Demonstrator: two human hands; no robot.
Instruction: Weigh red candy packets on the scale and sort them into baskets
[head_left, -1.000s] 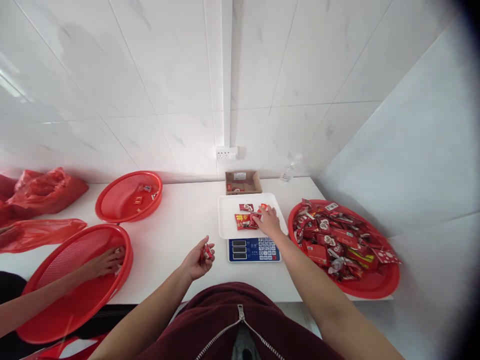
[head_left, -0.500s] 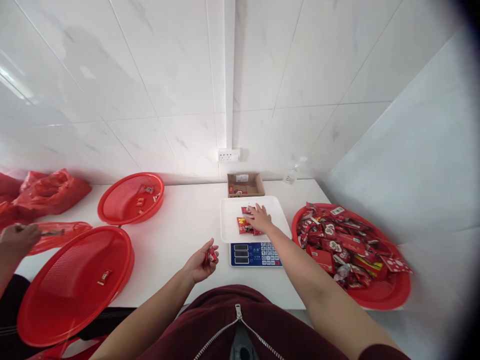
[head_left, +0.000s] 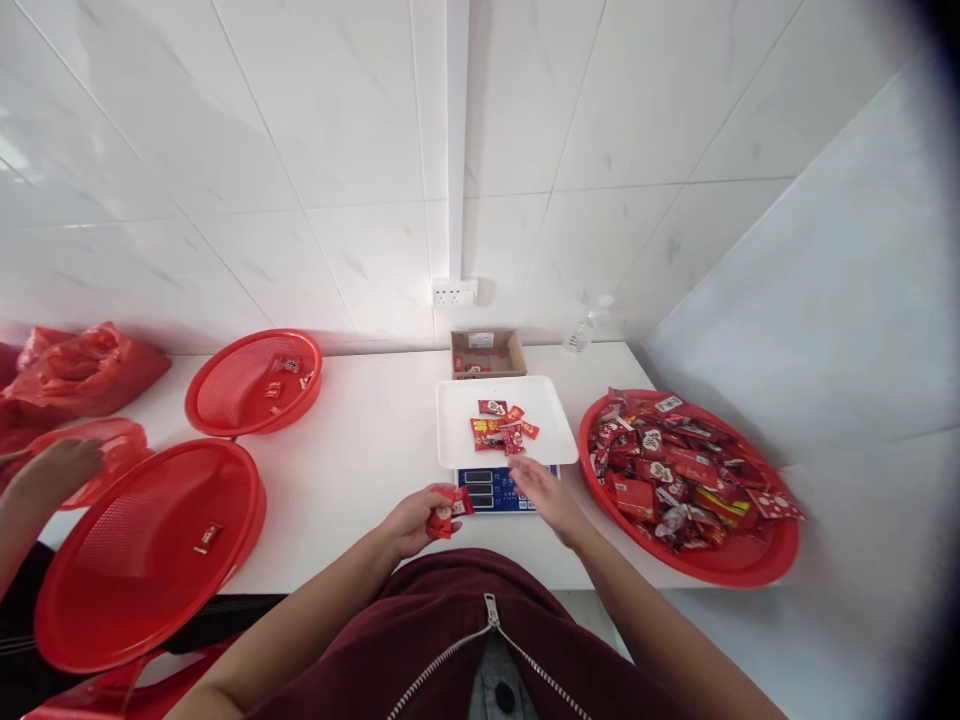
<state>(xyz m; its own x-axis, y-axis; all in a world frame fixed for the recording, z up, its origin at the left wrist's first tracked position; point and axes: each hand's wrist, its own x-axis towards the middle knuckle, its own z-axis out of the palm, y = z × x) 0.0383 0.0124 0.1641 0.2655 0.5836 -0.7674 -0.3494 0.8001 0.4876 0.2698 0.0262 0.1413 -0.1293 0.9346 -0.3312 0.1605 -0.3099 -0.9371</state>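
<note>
My left hand is closed on several small red snack packets, just in front of the scale's left side. My right hand hangs over the keypad of the digital scale, fingers apart and nothing visible in them. On the scale's white tray lies a loose group of red packets, some with yellow print. To the right, a large red basket is heaped with mixed red snack packets.
A shallow cardboard box with some packets stands behind the scale, beside a clear plastic bottle. Two red baskets, one farther back and one nearer, hold few packets. At far left, a co-worker's hand is at a red plastic bag.
My right hand has pulled back from the tray toward me, and more small packets lie there. My left hand has moved slightly right, with more packets showing in it. The co-worker's hand has moved right.
</note>
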